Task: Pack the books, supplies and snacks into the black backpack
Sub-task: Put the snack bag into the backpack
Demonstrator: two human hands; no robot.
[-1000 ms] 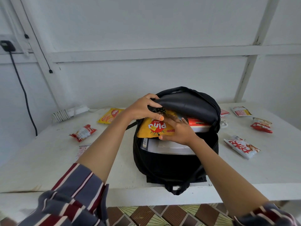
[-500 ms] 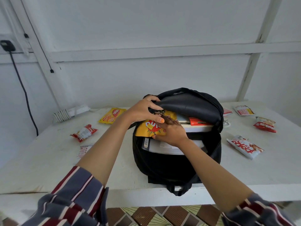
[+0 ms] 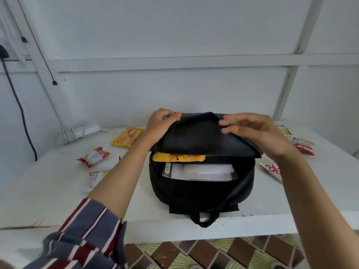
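The black backpack [image 3: 202,193] lies on the white table [image 3: 48,202] with its mouth open toward me. My left hand [image 3: 161,123] grips the left edge of the raised flap [image 3: 204,138]. At the flap's right edge is my right hand [image 3: 258,131], blurred, fingers relaxed and holding nothing. A yellow snack pack [image 3: 178,157] sits inside just under the flap. Below it white books [image 3: 202,171] show in the bag.
Loose snacks lie on the table: a yellow pack [image 3: 127,136], a red-white pack [image 3: 94,156] and a pale pack [image 3: 92,180] on the left; a red-white pack [image 3: 272,170] and a red pack [image 3: 304,145] on the right. A power strip [image 3: 77,132] sits back left.
My right hand let go of the yellow snack pack, came out of the bag and rose to the flap. The pack now sits deeper inside. My left hand lifted the flap higher.
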